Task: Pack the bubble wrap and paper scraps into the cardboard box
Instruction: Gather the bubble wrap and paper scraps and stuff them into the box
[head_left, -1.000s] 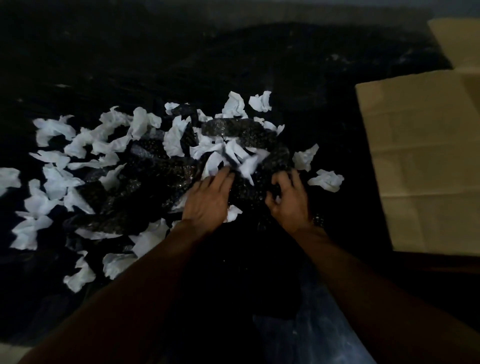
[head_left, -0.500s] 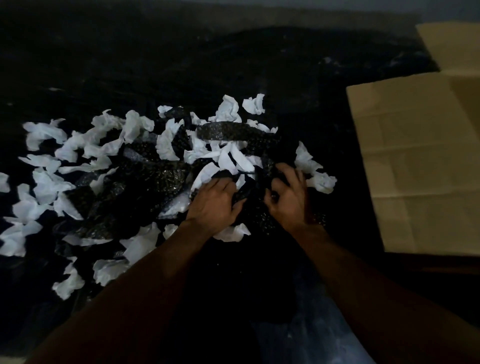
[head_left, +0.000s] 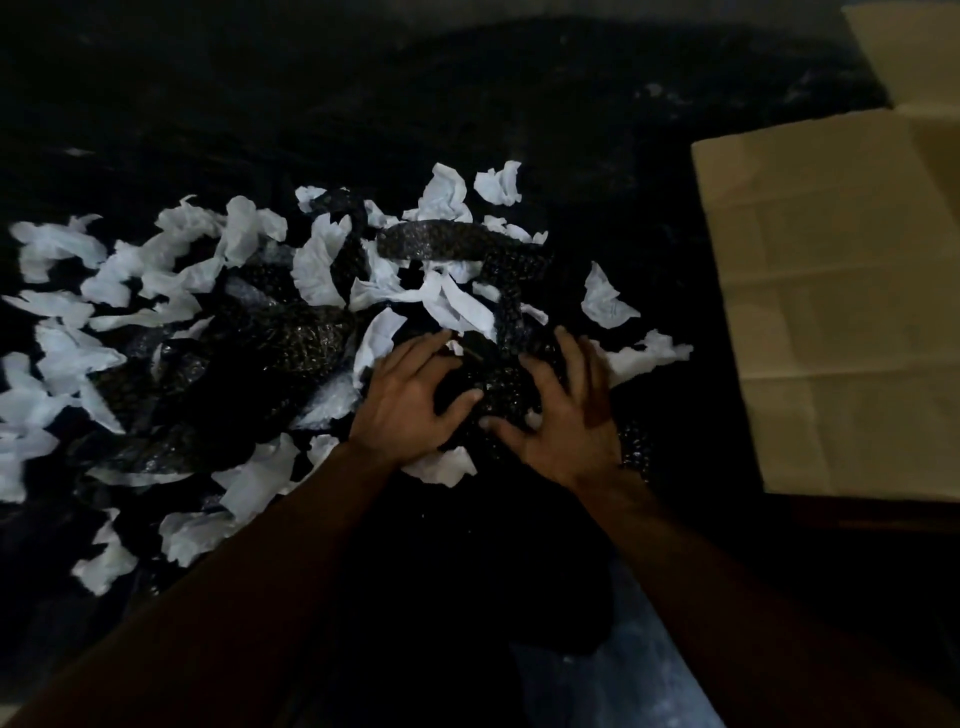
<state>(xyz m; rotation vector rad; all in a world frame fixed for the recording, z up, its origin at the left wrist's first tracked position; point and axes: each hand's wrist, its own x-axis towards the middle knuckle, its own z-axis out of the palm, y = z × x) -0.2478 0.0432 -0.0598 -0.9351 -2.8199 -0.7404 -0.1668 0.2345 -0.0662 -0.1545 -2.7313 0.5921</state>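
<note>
Dark, glinting bubble wrap (head_left: 291, 338) lies in a heap in the middle of the dark surface, mixed with several crumpled white paper scraps (head_left: 322, 260). My left hand (head_left: 410, 400) and my right hand (head_left: 566, 415) sit side by side on the near right end of the heap. Each hand's fingers and thumb curl around a bunched clump of bubble wrap (head_left: 493, 384) gathered between them, with a paper scrap (head_left: 441, 467) poking out below. The cardboard box (head_left: 841, 312) lies to the right, its pale flap spread flat, apart from both hands.
More white scraps (head_left: 57, 249) trail off to the left edge and toward me (head_left: 104, 566). Two scraps (head_left: 602, 301) lie between the heap and the box. The dark surface stretches bare beyond the heap.
Both hands went from lying flat on the heap to gathering a clump of bubble wrap between them. The scraps near the right hand shifted slightly.
</note>
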